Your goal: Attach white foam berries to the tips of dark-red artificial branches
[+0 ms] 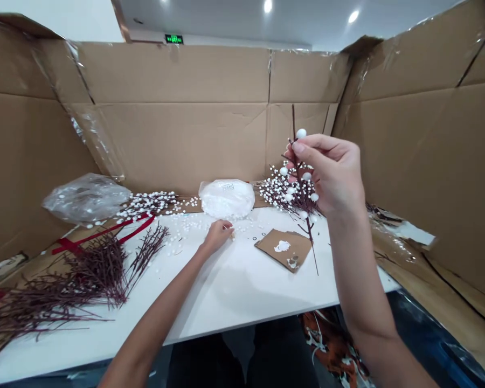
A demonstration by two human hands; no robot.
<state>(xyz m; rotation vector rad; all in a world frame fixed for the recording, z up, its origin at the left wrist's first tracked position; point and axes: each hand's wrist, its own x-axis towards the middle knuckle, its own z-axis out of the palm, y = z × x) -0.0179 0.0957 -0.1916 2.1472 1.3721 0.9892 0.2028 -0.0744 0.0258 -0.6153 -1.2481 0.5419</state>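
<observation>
My right hand (335, 167) is raised and pinches a dark brown artificial twig (300, 186) between thumb and fingertips. The twig stands roughly upright, its thin wire end pointing down, with several white foam balls (306, 176) stuck on its side shoots. Low over the white table, my left hand (219, 236) has its fingers curled together; what they hold, if anything, is too small to make out. Loose white balls (186, 229) lie scattered beyond it. Below the twig lies a cardboard square (271, 249) with white paste (282, 246) on it.
Bare brown twigs (101, 269) are heaped at the left beside a red ribbon (139, 229). Finished-looking white-berry bunches (151, 202) lie at the back left, others (275, 191) at the back right. A white bag (227, 198) and clear plastic (87, 196) sit near cardboard walls (178, 134).
</observation>
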